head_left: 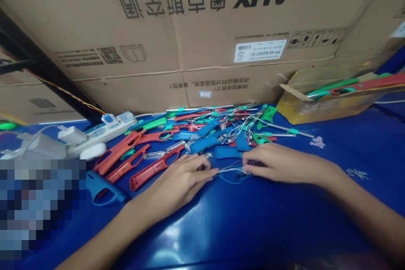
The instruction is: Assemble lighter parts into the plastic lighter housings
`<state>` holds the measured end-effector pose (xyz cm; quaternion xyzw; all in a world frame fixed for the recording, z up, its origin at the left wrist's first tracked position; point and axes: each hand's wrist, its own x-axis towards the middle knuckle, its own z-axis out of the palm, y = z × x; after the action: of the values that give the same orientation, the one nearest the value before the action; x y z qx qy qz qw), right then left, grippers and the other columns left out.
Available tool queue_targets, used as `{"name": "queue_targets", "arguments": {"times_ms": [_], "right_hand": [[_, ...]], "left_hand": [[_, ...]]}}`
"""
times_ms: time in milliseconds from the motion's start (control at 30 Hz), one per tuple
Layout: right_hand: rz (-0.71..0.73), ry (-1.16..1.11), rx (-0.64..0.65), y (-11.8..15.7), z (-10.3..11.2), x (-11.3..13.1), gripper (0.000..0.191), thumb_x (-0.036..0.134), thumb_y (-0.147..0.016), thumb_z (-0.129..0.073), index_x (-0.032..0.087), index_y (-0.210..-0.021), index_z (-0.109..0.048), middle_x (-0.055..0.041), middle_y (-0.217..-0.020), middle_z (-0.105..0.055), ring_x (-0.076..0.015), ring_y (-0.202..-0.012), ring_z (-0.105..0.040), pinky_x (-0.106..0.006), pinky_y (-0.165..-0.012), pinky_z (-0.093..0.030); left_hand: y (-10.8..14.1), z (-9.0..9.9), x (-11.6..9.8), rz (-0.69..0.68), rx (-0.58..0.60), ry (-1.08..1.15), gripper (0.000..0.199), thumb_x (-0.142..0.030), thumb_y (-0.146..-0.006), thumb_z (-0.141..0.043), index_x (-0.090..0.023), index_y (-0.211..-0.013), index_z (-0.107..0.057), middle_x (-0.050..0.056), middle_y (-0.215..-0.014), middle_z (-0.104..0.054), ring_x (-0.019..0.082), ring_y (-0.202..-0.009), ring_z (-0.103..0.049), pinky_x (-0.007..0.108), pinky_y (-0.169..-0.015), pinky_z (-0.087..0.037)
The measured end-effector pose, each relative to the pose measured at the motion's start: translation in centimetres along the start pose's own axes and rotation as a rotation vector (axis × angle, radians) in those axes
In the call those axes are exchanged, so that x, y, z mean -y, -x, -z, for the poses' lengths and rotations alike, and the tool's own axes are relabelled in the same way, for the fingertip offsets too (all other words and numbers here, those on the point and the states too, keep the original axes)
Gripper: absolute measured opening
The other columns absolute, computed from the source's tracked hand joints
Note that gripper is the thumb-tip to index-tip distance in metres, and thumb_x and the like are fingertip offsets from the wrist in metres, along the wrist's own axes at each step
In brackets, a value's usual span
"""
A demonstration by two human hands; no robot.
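Between my two hands runs a thin white wire [232, 169]. My left hand [191, 174] is closed, with the wire's end at its pinched thumb and forefinger. The fingers of my right hand [264, 162] close round a small dark part [257, 163] at the wire's other end; most of this part is hidden. Just below the wire lies a blue plastic lighter shell half [233, 178] with a loop-shaped opening, partly covered by my right fingers. Beyond my hands, a blue handle shell [228, 152] rests at the edge of a heap of lighter parts.
Red lighter shells [156, 171], metal tubes [278, 126] and green pieces [268, 116] heap up against a large cardboard box [177, 55]. A white power strip [103, 133] stands left, with a blue shell [106, 189] nearer. A small carton [329, 103] at right holds lighters.
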<state>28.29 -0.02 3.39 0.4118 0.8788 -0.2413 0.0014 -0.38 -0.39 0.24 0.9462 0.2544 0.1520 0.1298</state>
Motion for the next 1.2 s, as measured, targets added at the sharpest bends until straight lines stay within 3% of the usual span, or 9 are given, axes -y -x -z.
{"name": "queue_targets", "arguments": {"times_ms": [300, 500, 700, 1000, 1200], "right_hand": [[0.007, 0.022, -0.013, 0.0, -0.2, -0.1, 0.030, 0.041, -0.100, -0.042, 0.022, -0.086, -0.061, -0.0015, -0.077, -0.064, -0.0165, -0.072, -0.057, -0.028, -0.064, -0.034], [0.013, 0.017, -0.016, 0.0, -0.1, -0.1, 0.030, 0.039, -0.100, -0.043, 0.021, -0.085, -0.062, -0.0018, -0.077, -0.064, -0.0162, -0.070, -0.057, -0.028, -0.063, -0.034], [0.012, 0.021, -0.018, 0.0, -0.2, -0.2, 0.030, 0.040, -0.100, -0.042, 0.022, -0.086, -0.061, -0.0019, -0.078, -0.064, -0.0166, -0.072, -0.058, -0.028, -0.064, -0.035], [0.008, 0.018, -0.015, 0.0, -0.1, -0.2, 0.031, 0.041, -0.100, -0.042, 0.022, -0.085, -0.061, -0.0025, -0.079, -0.064, -0.0169, -0.072, -0.057, -0.028, -0.064, -0.035], [0.009, 0.004, -0.015, 0.0, -0.1, -0.2, 0.030, 0.041, -0.099, -0.043, 0.022, -0.085, -0.062, -0.0016, -0.077, -0.063, -0.0164, -0.071, -0.056, -0.028, -0.063, -0.035]], "left_hand": [[0.0, 0.3, -0.1, 0.027, 0.024, -0.038, 0.029, -0.025, -0.105, -0.046, -0.024, -0.131, -0.058, 0.004, -0.111, -0.064, 0.020, -0.103, -0.058, 0.037, -0.094, -0.044], [-0.1, 0.5, -0.3, 0.028, 0.035, -0.029, 0.024, -0.024, -0.105, -0.046, -0.024, -0.123, -0.061, 0.003, -0.111, -0.065, 0.019, -0.103, -0.059, 0.037, -0.095, -0.043], [0.1, 0.7, -0.4, 0.047, 0.028, -0.031, 0.025, -0.025, -0.104, -0.047, -0.024, -0.128, -0.057, 0.004, -0.115, -0.063, 0.020, -0.106, -0.058, 0.037, -0.095, -0.045], [0.0, -0.2, 0.0, 0.083, -0.007, 0.056, 0.015, -0.028, -0.103, -0.050, -0.021, -0.107, -0.062, 0.003, -0.103, -0.064, 0.019, -0.098, -0.059, 0.036, -0.091, -0.046], [0.0, -0.7, -0.1, 0.136, -0.048, 0.106, 0.011, -0.028, -0.101, -0.054, -0.021, -0.104, -0.063, 0.003, -0.104, -0.064, 0.019, -0.098, -0.059, 0.036, -0.089, -0.046]]}}
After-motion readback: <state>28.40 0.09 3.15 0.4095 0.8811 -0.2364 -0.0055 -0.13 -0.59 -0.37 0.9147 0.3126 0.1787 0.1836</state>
